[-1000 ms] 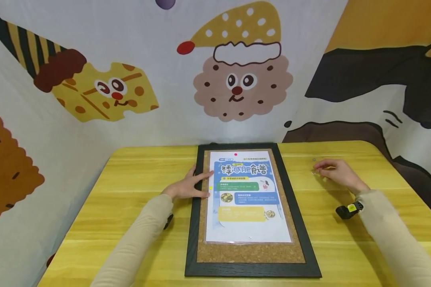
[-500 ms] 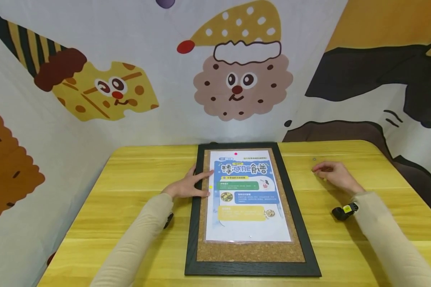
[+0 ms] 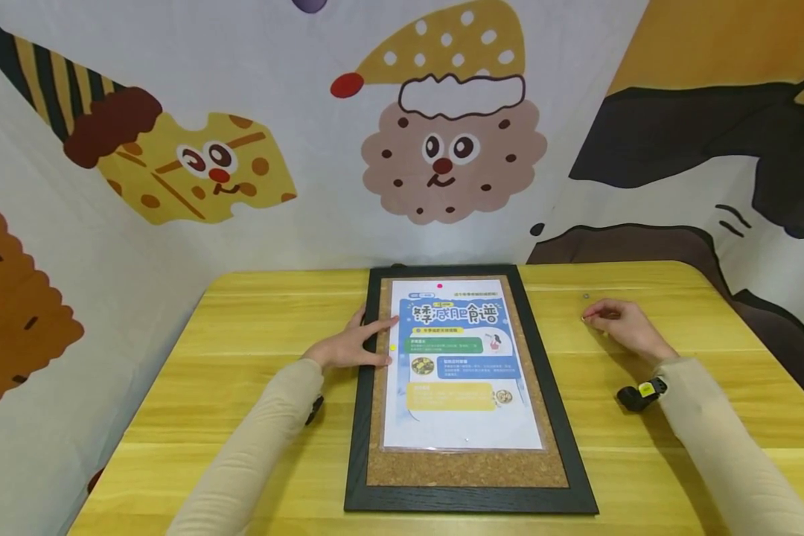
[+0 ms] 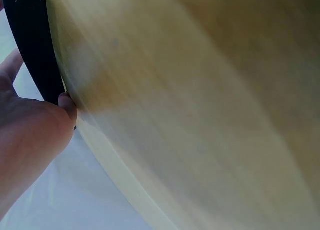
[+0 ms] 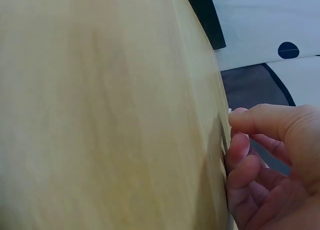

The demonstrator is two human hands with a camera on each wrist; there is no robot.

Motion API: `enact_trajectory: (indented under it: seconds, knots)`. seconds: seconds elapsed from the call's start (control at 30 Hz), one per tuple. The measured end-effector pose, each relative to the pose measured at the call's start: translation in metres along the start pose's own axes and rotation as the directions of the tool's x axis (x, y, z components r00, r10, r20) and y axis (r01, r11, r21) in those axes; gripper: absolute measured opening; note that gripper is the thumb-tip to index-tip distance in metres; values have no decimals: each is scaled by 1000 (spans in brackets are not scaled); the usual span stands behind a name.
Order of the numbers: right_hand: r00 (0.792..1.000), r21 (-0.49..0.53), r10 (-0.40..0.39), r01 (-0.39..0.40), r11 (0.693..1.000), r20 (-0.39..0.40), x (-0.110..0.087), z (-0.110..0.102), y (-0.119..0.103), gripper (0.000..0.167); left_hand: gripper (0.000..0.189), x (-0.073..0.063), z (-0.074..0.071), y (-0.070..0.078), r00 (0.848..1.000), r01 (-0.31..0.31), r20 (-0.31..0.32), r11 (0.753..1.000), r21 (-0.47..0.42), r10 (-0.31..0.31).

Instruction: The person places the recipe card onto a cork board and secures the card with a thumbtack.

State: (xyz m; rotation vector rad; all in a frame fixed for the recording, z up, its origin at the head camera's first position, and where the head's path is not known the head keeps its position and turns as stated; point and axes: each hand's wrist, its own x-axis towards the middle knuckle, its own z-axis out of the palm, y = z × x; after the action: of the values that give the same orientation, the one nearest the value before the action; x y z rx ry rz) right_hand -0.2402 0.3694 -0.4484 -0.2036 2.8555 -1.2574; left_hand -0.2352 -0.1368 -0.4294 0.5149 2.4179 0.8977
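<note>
A black-framed cork board (image 3: pixel 469 470) lies on the table with a printed sheet (image 3: pixel 465 428) in clear film over it. A red thumbtack (image 3: pixel 439 286) sits at the sheet's top, a yellow thumbtack (image 3: pixel 392 348) at its left edge, and a pale thumbtack (image 3: pixel 467 440) near its bottom. My left hand (image 3: pixel 345 348) rests across the frame's left side, thumb and forefinger spread onto the sheet's edge. To the right of the board, my right hand (image 3: pixel 626 327) pinches a small pale thumbtack (image 5: pixel 230 110) between thumb and forefinger, mostly hidden by the fingertips.
Another small thumbtack (image 3: pixel 586 296) lies on the wooden table (image 3: pixel 254 320) just beyond my right fingertips. Behind the table hangs a white cloth (image 3: pixel 321 246) printed with cartoon figures. A black wrist camera (image 3: pixel 636 398) hangs under my right wrist.
My right hand has come slightly down and toward the near tack, its fingertips closing on it. The left hand and the board have stayed in place.
</note>
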Motion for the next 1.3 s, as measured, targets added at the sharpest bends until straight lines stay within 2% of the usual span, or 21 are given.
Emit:
enact_trajectory:
  seconds: [0.33, 0.53, 0.73, 0.93, 1.3]
  knots:
    - [1000, 56, -11, 11, 998, -1, 0, 3, -5, 26, 81, 1, 1, -1, 1000, 2, 3, 1000, 0, -2]
    - [1000, 141, -13, 8, 990, 29, 1, 5, -9, 27, 82, 1, 1, -2, 1000, 0, 11, 1000, -3, 0]
    - [999, 213, -40, 35, 976, 19, 1, 9, -13, 25, 82, 1, 1, -2, 1000, -2, 11, 1000, 1, 2]
    - [997, 210, -69, 63, 976, 22, -1, 15, -21, 26, 81, 0, 0, -1, 1000, -5, 9, 1000, 10, 5]
    - [992, 168, -89, 72, 983, 93, -2, 27, -37, 34, 82, 1, 0, -1, 1000, 3, 10, 1000, 16, -4]
